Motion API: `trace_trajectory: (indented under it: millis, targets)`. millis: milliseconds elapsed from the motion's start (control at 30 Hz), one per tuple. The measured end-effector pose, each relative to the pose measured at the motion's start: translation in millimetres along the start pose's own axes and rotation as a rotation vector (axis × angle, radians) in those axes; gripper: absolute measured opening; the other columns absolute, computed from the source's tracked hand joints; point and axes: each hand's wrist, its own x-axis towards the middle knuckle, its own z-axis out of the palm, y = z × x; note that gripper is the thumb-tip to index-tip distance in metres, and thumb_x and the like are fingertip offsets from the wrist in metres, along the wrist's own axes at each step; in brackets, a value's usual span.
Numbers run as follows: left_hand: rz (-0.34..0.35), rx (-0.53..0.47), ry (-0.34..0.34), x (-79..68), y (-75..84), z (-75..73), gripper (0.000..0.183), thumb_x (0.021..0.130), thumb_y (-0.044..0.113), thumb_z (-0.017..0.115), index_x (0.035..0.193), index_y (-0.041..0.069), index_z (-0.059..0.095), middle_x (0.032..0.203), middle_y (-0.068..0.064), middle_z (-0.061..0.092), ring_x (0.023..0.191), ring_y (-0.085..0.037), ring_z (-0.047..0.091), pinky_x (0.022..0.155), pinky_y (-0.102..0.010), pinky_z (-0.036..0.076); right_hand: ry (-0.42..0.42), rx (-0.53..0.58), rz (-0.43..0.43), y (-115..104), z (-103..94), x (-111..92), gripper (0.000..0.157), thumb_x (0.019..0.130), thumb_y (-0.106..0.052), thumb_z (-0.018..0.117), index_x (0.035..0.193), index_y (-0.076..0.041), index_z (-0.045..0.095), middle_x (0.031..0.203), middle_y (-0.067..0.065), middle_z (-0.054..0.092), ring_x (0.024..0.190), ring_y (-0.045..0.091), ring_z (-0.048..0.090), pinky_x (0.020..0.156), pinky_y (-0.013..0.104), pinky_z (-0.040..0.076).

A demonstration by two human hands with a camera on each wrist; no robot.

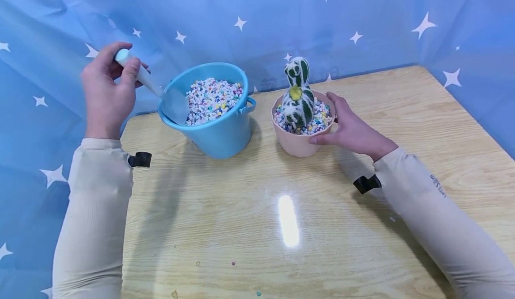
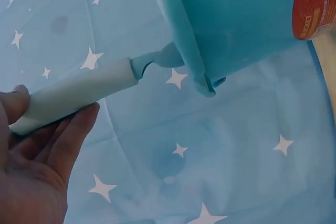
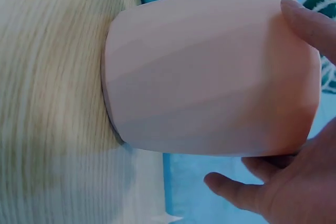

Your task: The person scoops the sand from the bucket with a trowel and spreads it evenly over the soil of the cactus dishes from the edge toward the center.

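Note:
My left hand (image 1: 107, 94) grips the pale handle of a small shovel (image 1: 148, 81), thumb on one side and fingers on the other. The shovel's blade dips inside the blue bucket (image 1: 226, 139), against its left inner wall, beside a heap of small multicoloured pebbles (image 1: 215, 98). In the left wrist view the shovel's neck (image 2: 144, 64) passes behind the bucket's rim. My right hand (image 1: 354, 127) holds the rim of a pink pot (image 1: 297, 146), with the thumb on the near side. A green-and-white cactus (image 1: 301, 109) with a yellow flower stands in pebbles inside the pot.
Bucket and pot stand side by side on a wooden table (image 1: 225, 209), the bucket at its far left. A blue star-patterned cloth (image 1: 273, 31) hangs behind and to the sides. A few stray pebbles (image 1: 233, 263) lie near the table's front.

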Motion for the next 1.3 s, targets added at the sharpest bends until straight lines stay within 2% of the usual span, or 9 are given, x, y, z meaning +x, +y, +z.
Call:
trace_trajectory:
  millis: [133, 233, 400, 500, 600, 767, 1000, 1167, 1300]
  targets:
    - [-0.095, -0.070, -0.009, 2.8, -2.1, -0.4, 0.027, 0.097, 0.024, 0.062, 0.121, 0.012, 0.066, 0.103, -0.004, 0.068, 0.093, -0.016, 0.065, 0.076, -0.021, 0.059, 0.005, 0.024, -0.007, 2.0, -0.8, 2.6, 0.126, 0.078, -0.034, 0.086, 0.157, -0.019, -0.011, 0.161, 0.008, -0.008, 0.144, 0.041, 0.010, 0.112, 0.066, 0.023]
    - [-0.188, -0.233, 0.005, 2.6, -10.7, -1.5, 0.023, 0.095, 0.021, 0.065, 0.113, 0.007, 0.067, 0.101, -0.008, 0.066, 0.092, -0.020, 0.065, 0.073, -0.022, 0.060, 0.002, 0.037, -0.007, 2.6, 0.0, 2.4, 0.124, 0.079, -0.031, 0.086, 0.157, -0.018, -0.011, 0.161, 0.009, -0.010, 0.144, 0.041, 0.009, 0.112, 0.065, 0.023]
    - [-0.309, -0.499, 0.086, 2.5, -27.4, -3.1, 0.021, 0.092, 0.018, 0.069, 0.105, 0.002, 0.064, 0.096, -0.013, 0.064, 0.082, -0.023, 0.068, 0.067, -0.027, 0.060, -0.015, 0.054, -0.003, 2.0, -0.4, 0.7, 0.126, 0.078, -0.031, 0.086, 0.156, -0.021, -0.012, 0.161, 0.008, -0.010, 0.143, 0.042, 0.011, 0.112, 0.064, 0.025]
    - [-0.375, -0.581, 0.116, 2.5, -35.0, -1.3, 0.021, 0.092, 0.017, 0.069, 0.104, 0.000, 0.064, 0.096, -0.015, 0.064, 0.077, -0.023, 0.070, 0.065, -0.032, 0.060, -0.032, 0.075, -0.002, 3.2, -2.1, -0.2, 0.126, 0.079, -0.029, 0.086, 0.156, -0.025, -0.014, 0.161, 0.005, -0.012, 0.143, 0.044, 0.011, 0.113, 0.063, 0.024]
    - [-0.435, -0.640, 0.158, 1.3, -39.4, 3.3, 0.020, 0.092, 0.015, 0.070, 0.103, -0.001, 0.064, 0.095, -0.017, 0.065, 0.074, -0.024, 0.071, 0.063, -0.033, 0.061, -0.028, 0.087, -0.031, 5.9, -2.3, -0.2, 0.123, 0.080, -0.023, 0.085, 0.157, -0.022, -0.011, 0.161, 0.007, -0.009, 0.144, 0.040, 0.011, 0.114, 0.062, 0.024]
    - [-0.455, -0.659, 0.204, -3.5, -41.4, 6.3, 0.021, 0.093, 0.015, 0.068, 0.105, -0.002, 0.063, 0.096, -0.016, 0.065, 0.071, -0.024, 0.071, 0.061, -0.032, 0.062, -0.002, 0.053, -0.105, 8.5, -0.9, 1.6, 0.117, 0.081, -0.018, 0.084, 0.157, -0.011, -0.004, 0.157, 0.014, 0.004, 0.145, 0.031, 0.009, 0.116, 0.058, 0.023]
    - [-0.471, -0.725, 0.252, -11.5, -44.1, 0.3, 0.021, 0.092, 0.014, 0.070, 0.103, -0.002, 0.063, 0.094, -0.016, 0.067, 0.073, -0.025, 0.071, 0.059, -0.032, 0.062, -0.064, 0.083, -0.075, 8.6, -2.5, 7.8, 0.118, 0.081, -0.024, 0.085, 0.157, -0.023, -0.006, 0.161, 0.001, -0.004, 0.146, 0.031, 0.008, 0.115, 0.058, 0.024]
    - [-0.474, -0.818, 0.301, -15.1, -47.3, -4.6, 0.022, 0.091, 0.012, 0.072, 0.101, -0.005, 0.063, 0.094, -0.020, 0.066, 0.069, -0.029, 0.070, 0.057, -0.036, 0.062, -0.035, 0.025, -0.071, 8.4, -2.6, 9.5, 0.120, 0.078, -0.026, 0.087, 0.158, -0.019, -0.003, 0.160, 0.008, 0.000, 0.145, 0.034, 0.010, 0.114, 0.061, 0.024]
    - [-0.479, -0.909, 0.326, -18.2, -50.6, -5.2, 0.024, 0.090, 0.010, 0.072, 0.099, -0.008, 0.060, 0.094, -0.023, 0.065, 0.067, -0.033, 0.069, 0.057, -0.039, 0.062, -0.037, -0.029, -0.079, 7.3, -4.7, 8.0, 0.120, 0.077, -0.031, 0.087, 0.158, -0.028, -0.001, 0.161, 0.004, -0.004, 0.147, 0.030, -0.002, 0.113, 0.067, 0.016]
